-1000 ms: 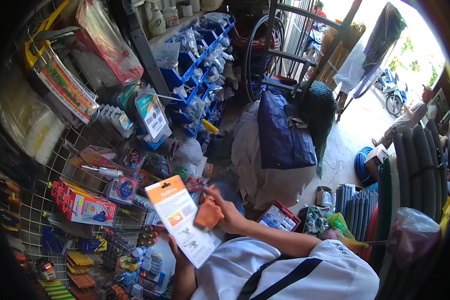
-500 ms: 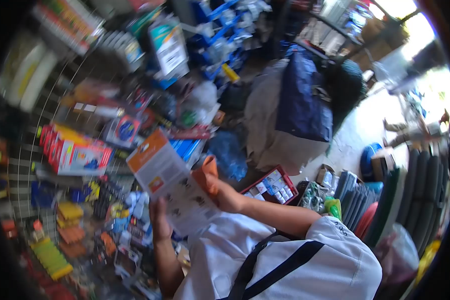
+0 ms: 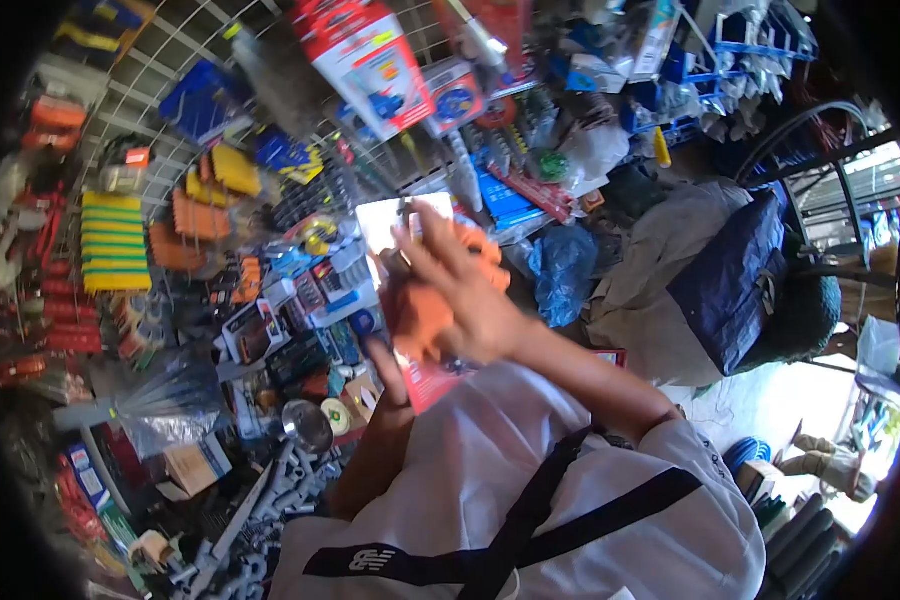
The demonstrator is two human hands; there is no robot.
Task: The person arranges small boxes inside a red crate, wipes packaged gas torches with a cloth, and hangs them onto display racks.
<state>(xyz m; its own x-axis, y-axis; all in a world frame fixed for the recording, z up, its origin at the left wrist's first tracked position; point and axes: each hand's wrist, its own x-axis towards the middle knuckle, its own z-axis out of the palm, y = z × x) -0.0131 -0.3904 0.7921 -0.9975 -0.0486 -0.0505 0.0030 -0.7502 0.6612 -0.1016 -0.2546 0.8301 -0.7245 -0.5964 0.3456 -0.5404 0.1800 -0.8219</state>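
Observation:
A white and red packaging card stands tilted in front of the white shirt. My left hand grips its lower left edge, the fingers mostly hidden behind it. My right hand lies over the card's face, blurred, with a crumpled orange cloth pressed under its palm and fingers. More orange material shows beyond the knuckles. The hand and cloth cover most of the card's print.
A wire grid bears hanging tools and packets, among them a red and white packet. Grey pipe fittings lie lower left. A dark blue bag rests on a beige covered heap. At far right is part of a person.
The view has swung left towards the hanging tools. The card shows red at its bottom where white print showed before. My right hand has moved across the card with the cloth.

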